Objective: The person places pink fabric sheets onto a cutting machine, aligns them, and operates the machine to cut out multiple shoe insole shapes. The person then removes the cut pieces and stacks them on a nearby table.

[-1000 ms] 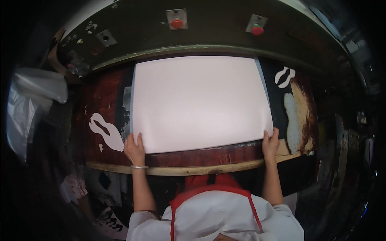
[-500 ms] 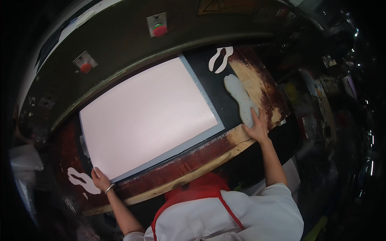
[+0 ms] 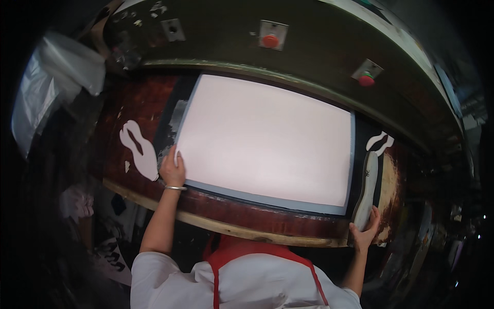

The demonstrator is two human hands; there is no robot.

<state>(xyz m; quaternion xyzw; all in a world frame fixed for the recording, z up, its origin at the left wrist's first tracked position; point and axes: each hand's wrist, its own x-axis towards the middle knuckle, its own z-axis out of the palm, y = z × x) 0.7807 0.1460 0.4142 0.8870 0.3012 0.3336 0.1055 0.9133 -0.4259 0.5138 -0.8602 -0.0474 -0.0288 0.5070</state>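
Flat and spread, the left hand [image 3: 172, 170] is pressed on the lower left corner of a large white sheet [image 3: 267, 139], its grip apart and closed on nothing; a thin bracelet [image 3: 175, 188] is worn at its wrist. The right hand [image 3: 366, 230] is set at the lower right of the counter [image 3: 267, 219], fingers curled loosely about the bottom end of a long pale strip [image 3: 368, 190] that runs upright beside the sheet; whether that grip is truly clamped on the strip cannot be told.

The sheet is laid flat in the middle of the counter, on a dark grey backing [image 3: 272, 202] whose border is seen along the sheet's lower and right edges. The counter's surface is worn reddish brown, and a pale wooden edge [image 3: 226, 226] is run along its near side. A white cut-out shape [image 3: 139, 150] is seen on the counter just left of the left hand, and a smaller one [image 3: 380, 142] above the strip on the right.

Behind the sheet a dark curved machine housing [image 3: 309, 67] is raised, on which two red buttons [image 3: 270, 40] [image 3: 366, 80] are mounted. At far left a clear plastic bag [image 3: 49, 87] is hung. A white garment with red straps [image 3: 242, 280] is worn by the person.
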